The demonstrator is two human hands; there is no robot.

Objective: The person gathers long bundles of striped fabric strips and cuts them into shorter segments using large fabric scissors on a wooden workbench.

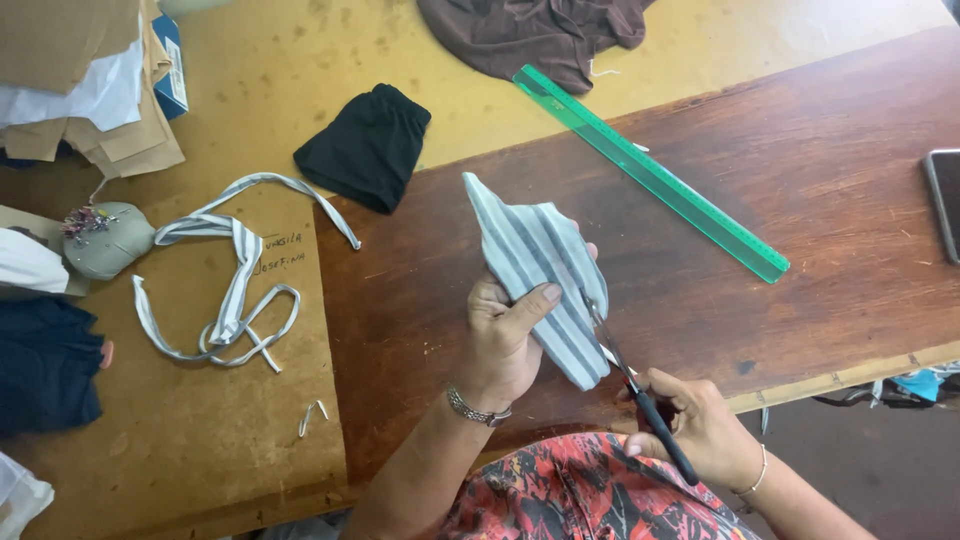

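Observation:
My left hand (502,335) grips a folded piece of grey and white striped fabric (535,265), thumb pressed on its face, holding it above the dark wooden board (800,180). My right hand (700,425) holds black-handled scissors (635,385). Their blades meet the lower right edge of the striped fabric. A metal bracelet sits on my left wrist and a thin one on my right.
A green transparent ruler (650,172) lies diagonally on the board. Striped fabric strips (232,285) and a black cloth (365,147) lie on the yellow table (300,60). A pincushion (105,238), brown cloth (535,35), paper patterns (85,90) and a phone (945,200) sit around.

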